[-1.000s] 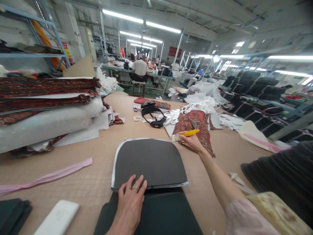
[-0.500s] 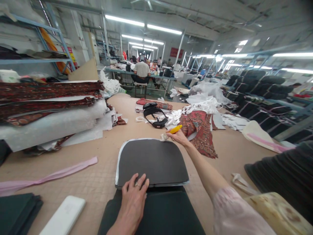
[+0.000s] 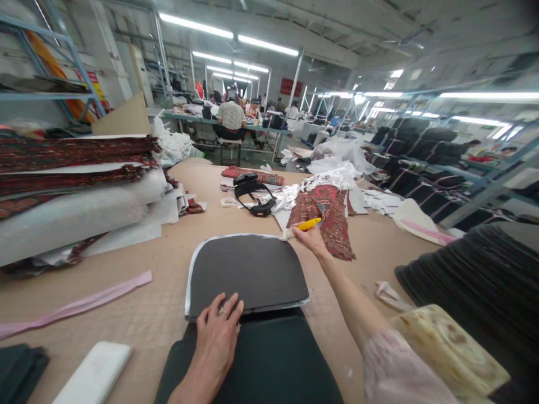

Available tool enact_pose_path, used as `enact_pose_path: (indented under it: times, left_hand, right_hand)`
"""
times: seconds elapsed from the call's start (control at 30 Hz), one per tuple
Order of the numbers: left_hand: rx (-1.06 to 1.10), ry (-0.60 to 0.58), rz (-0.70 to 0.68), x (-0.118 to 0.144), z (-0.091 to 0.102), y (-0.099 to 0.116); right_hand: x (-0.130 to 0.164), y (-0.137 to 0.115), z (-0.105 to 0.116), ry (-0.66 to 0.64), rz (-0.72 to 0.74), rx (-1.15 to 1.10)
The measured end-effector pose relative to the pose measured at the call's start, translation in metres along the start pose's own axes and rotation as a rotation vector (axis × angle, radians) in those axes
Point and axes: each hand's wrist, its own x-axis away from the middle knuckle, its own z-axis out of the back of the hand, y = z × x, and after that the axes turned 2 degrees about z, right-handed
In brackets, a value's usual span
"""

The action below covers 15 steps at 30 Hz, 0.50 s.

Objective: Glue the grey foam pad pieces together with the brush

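Observation:
A dark grey panel (image 3: 248,272) with a rounded far edge lies on the table, with a whitish coating along its rim. My left hand (image 3: 217,336) rests on the panel's near edge, fingers flat and slightly apart, a ring on one of them. Between the fingers of my right hand (image 3: 312,240) is a brush (image 3: 309,224) with a yellow handle. Its pale bristles are at the panel's far right edge. Under the near side of the panel spreads dark green-black material (image 3: 269,359), reaching toward me.
Patterned red fabric is stacked (image 3: 76,151) at left, with a patterned piece (image 3: 324,213) beyond my right hand. A black headband device (image 3: 255,196) sits behind the panel. At right are a stack of dark panels (image 3: 471,280) and a stained yellowish container (image 3: 450,348). A white block (image 3: 95,373) lies front left.
The brush has moved rightward along the panel's far edge toward its right corner. My left hand stays on the near edge. The whole view has shifted slightly.

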Motion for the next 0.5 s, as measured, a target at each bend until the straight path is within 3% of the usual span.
enact_pose_path:
  times: [0.07,0.2,0.3,0.5]
  left_hand:
    - [0.002,0.024,-0.005,0.001,-0.003,0.000]
    - [-0.038,0.060,-0.037,0.001,-0.004,-0.001]
    - [-0.057,0.009,-0.053,0.002,-0.003,-0.002]
    - [0.003,-0.110,-0.014,0.002,-0.002,-0.003]
  right_hand:
    - [0.004,0.002,0.005,0.049,-0.011,0.033]
    - [0.010,0.001,-0.006,0.093,-0.020,0.095]
    - [0.020,0.001,-0.009,0.136,-0.036,0.179]
    - [0.051,-0.001,0.012,0.183,-0.039,0.347]
